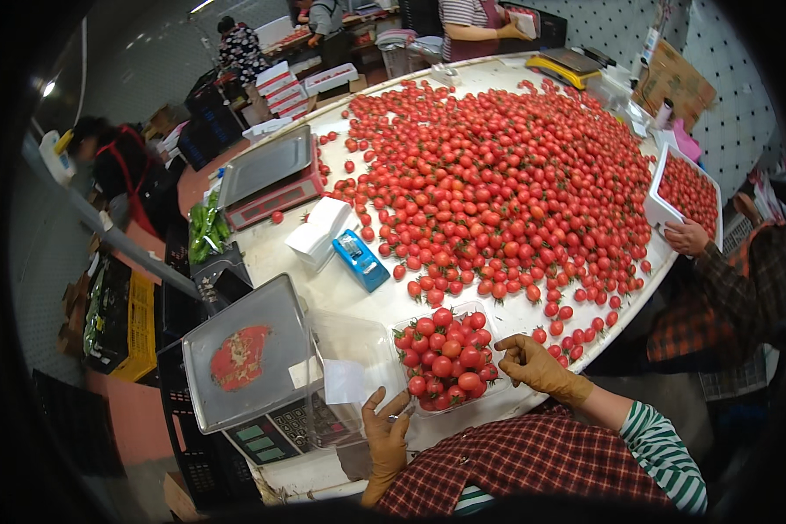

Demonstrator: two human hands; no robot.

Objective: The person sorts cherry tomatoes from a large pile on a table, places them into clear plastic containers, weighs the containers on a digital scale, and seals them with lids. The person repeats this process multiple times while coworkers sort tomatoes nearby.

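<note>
A clear plastic punnet filled with cherry tomatoes [449, 360] stands at the near edge of the white table [314, 285]. At its right rim is my right hand [540, 368], in a tan glove, thumb and forefinger close together; whether it touches the punnet I cannot tell. My left hand [388, 435], gloved alike, is raised at the punnet's lower left with its fingers apart and nothing held. The punnet's clear lid [360, 334] lies open to the left, with a white paper slip [344, 382] on it. Beyond spreads a large heap of loose cherry tomatoes [498, 190].
Left of the lid stands a digital scale [245, 354]; a second scale [268, 167] is farther back. A blue tape dispenser [360, 261] sits beside white papers [321, 232]. At right, a co-worker's hand [686, 237] holds a white box of tomatoes [655, 190].
</note>
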